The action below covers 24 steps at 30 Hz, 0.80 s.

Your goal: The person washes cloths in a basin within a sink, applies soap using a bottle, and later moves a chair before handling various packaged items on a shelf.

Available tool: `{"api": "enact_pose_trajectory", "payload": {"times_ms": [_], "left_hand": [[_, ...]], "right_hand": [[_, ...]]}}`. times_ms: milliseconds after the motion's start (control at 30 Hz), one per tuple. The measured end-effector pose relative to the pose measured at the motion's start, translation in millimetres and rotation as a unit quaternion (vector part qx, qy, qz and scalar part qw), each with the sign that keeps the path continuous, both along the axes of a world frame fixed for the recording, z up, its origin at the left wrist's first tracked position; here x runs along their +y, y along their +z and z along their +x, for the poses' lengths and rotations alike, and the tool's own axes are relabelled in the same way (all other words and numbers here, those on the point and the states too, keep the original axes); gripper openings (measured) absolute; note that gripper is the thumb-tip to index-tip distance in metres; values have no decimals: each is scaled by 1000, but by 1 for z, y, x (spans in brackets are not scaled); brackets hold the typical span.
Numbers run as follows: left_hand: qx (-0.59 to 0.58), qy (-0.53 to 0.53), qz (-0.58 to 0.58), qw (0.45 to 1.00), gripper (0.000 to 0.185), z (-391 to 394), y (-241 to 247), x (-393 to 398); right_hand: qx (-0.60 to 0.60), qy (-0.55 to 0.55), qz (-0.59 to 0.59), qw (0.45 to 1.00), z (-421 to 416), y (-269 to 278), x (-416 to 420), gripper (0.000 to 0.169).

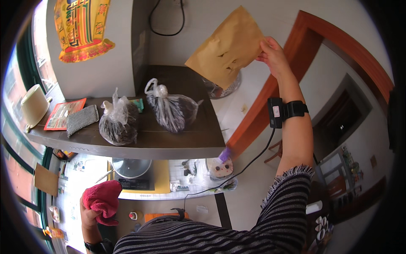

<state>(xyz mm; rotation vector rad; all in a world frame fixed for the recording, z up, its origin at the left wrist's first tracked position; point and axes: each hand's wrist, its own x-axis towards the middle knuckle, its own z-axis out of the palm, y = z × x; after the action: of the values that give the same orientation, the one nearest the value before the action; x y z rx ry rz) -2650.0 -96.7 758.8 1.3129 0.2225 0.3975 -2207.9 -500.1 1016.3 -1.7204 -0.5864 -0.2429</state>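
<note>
My right hand [271, 54] is raised at the upper right and pinches the edge of a brown paper sheet or envelope [231, 44], which has several small tears. At the lower left, my left hand [88, 211] grips a bunched red cloth [103, 200]. Between them is the dark top of a range hood [177, 139]. On it stand two knotted clear plastic bags with dark contents, one [119, 125] near the middle and one [171, 111] further right. A grey scouring sponge [82, 119] lies beside them, partly over a red and white packet [63, 112].
A cream container [35, 106] stands at the hood's left end by the window. Below the hood, a lidded glass-topped pan [131, 166] sits on a cooktop [134, 184]. A wooden door frame [263, 111] rises behind my right arm. A cable hangs from the wrist device.
</note>
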Motion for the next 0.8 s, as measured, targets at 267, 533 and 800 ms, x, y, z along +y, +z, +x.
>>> {"api": "enact_pose_trajectory", "payload": {"times_ms": [267,533,800], "left_hand": [[-9,-92,3,996,66,27,0,-8],[-19,-168,27,985,63,46,-16,-16],[-12,-200,29,979,64,44,-24,-19]], "right_hand": [[-58,53,127,989,-86,-17,-43,12],[-24,193,243,950,-185,-39,-54,3],[-5,284,222,933,-208,-60,-60,9]]}}
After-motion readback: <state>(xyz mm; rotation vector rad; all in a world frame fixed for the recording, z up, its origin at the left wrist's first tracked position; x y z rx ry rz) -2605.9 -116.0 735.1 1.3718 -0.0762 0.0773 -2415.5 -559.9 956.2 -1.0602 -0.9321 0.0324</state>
